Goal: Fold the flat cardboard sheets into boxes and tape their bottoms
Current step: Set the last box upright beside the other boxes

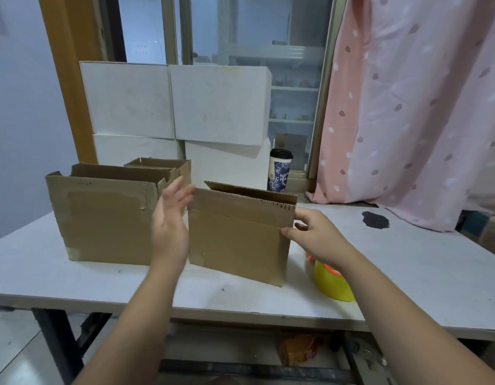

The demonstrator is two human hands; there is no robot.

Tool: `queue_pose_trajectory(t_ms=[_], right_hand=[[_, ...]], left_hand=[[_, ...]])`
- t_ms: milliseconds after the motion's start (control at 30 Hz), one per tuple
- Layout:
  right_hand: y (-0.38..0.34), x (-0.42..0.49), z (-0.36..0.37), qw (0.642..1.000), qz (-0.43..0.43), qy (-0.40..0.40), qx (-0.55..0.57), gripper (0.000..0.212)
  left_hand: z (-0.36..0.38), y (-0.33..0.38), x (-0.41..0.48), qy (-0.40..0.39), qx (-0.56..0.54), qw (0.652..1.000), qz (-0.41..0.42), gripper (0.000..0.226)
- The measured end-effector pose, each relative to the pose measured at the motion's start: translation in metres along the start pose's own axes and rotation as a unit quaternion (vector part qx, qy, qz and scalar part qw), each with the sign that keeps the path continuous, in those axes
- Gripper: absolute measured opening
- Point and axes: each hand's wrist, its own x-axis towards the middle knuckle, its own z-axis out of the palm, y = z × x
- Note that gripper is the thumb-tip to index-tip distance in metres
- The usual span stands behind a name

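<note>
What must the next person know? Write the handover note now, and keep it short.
Left hand: open, flat against the left side of the near box.
Right hand: fingers pinch that box's right edge.
The near box stands on the table, top open, not yet squared. The large box and small box stand open-topped to its left. The yellow roll, likely tape, lies under the right forearm.
Done: two boxes stand formed.
Left: square the near box. All bottoms are hidden, so check their tape.
</note>
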Motion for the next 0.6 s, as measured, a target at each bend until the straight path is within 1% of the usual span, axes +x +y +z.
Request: queue_pose_trajectory(t_ms=[33,67,100,167,200,267,300,367,400,467,500,533,567,600], right_hand=[[-0.003,0.001,-0.003,1.0,0.001,-0.016,-0.013,0.036],[-0.005,0.002,-0.006,0.999,0.004,-0.032,-0.035,0.035],[-0.007,0.003,-0.009,0.997,0.007,-0.046,-0.066,0.033],[-0.011,0.006,-0.012,0.988,0.007,-0.065,-0.138,0.028],[-0.013,0.008,-0.013,0.982,0.003,-0.077,-0.17,0.027],[-0.016,0.012,-0.015,0.967,-0.021,-0.118,-0.226,0.032],[-0.018,0.014,-0.015,0.957,-0.035,-0.136,-0.254,0.038],[-0.021,0.018,-0.015,0.943,-0.05,-0.152,-0.291,0.044],[-0.023,0.02,-0.015,0.939,-0.054,-0.153,-0.302,0.043],[-0.024,0.022,-0.014,0.924,-0.058,-0.154,-0.346,0.051],[-0.024,0.023,-0.014,0.913,-0.06,-0.153,-0.372,0.055],[-0.024,0.023,-0.013,0.907,-0.065,-0.146,-0.39,0.057],[-0.023,0.022,-0.012,0.905,-0.07,-0.135,-0.397,0.059],[-0.022,0.022,-0.011,0.908,-0.072,-0.125,-0.394,0.059]], left_hand=[[-0.003,0.004,0.008,-0.028,0.016,0.999,-0.002,0.06],[-0.004,0.008,0.016,-0.048,0.061,0.997,0.007,0.06],[-0.005,0.009,0.022,-0.063,0.129,0.989,0.031,0.057],[-0.003,0.014,0.032,-0.091,0.252,0.958,0.103,0.048],[-0.001,0.018,0.036,-0.106,0.287,0.944,0.124,0.046],[0.005,0.03,0.043,-0.134,0.34,0.922,0.126,0.043],[0.007,0.035,0.047,-0.147,0.379,0.905,0.128,0.038],[0.012,0.04,0.054,-0.205,0.464,0.851,0.139,0.026],[0.015,0.041,0.055,-0.254,0.491,0.823,0.132,0.023],[0.021,0.039,0.056,-0.365,0.527,0.762,0.091,0.03],[0.022,0.036,0.057,-0.402,0.55,0.729,0.067,0.034],[0.022,0.034,0.057,-0.423,0.572,0.701,0.043,0.039],[0.021,0.031,0.058,-0.433,0.588,0.683,0.021,0.044],[0.02,0.028,0.059,-0.433,0.593,0.679,-0.003,0.047]])
